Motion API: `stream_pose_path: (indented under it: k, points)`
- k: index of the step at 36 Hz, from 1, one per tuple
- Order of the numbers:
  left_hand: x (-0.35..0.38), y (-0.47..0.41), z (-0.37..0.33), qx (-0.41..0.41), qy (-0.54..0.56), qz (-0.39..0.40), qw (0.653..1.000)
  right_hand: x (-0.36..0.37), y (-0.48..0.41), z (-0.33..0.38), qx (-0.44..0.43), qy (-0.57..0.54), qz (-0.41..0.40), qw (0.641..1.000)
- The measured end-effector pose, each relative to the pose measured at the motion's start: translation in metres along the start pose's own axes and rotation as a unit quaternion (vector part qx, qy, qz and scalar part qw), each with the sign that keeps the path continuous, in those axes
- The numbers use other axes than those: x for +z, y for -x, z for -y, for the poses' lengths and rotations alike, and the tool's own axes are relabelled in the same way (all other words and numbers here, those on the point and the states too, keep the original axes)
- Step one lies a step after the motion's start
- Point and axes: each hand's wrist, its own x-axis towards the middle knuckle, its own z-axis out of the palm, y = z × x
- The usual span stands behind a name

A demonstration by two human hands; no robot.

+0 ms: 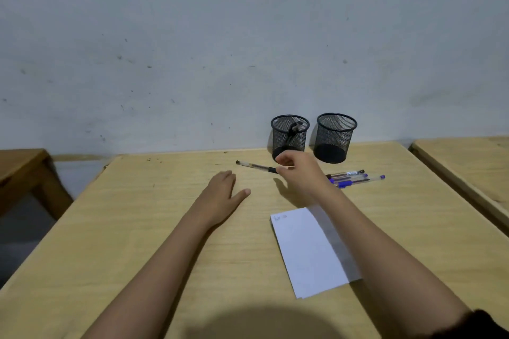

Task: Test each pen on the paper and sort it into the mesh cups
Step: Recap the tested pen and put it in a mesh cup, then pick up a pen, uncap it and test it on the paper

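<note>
My right hand (301,173) pinches a black pen (256,166) by its grip end, the pen pointing left above the table, just in front of the left mesh cup (289,135). That cup holds one dark pen. The right mesh cup (334,137) looks empty. Three pens (354,177), blue and black, lie together right of my right hand. White paper (308,250) with small scribbles at its top left corner lies under my right forearm. My left hand (223,195) rests flat on the table, fingers straight.
The wooden table (137,228) ends at a grey wall behind the cups. Another table (468,162) stands close on the right, and a brown one (22,168) on the left.
</note>
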Motion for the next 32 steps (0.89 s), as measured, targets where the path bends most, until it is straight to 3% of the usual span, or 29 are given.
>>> stream_pose_path:
  k: [7, 16, 22, 27, 32]
  points:
    - [0.004, 0.009, -0.003, -0.001, -0.028, -0.007, 1.000, 0.029, -0.018, 0.006, -0.024, 0.129, 0.051, 0.990]
    - [0.007, 0.007, 0.001, 0.007, -0.031, -0.021, 0.999, 0.036, -0.029, 0.002, -0.041, 0.210, 0.012, 0.977]
    - [0.006, 0.009, 0.001, 0.003, -0.027, -0.019, 0.999, 0.023, -0.026, 0.008, -0.013, 0.026, -0.020, 0.999]
    - [0.005, 0.008, 0.002, -0.005, -0.009, -0.001, 1.000, 0.004, -0.013, 0.026, -0.025, -0.135, -0.022, 0.990]
    - [-0.004, 0.005, -0.009, -0.026, 0.167, -0.044, 0.985, -0.006, 0.005, 0.025, -0.022, -0.284, -0.040, 0.958]
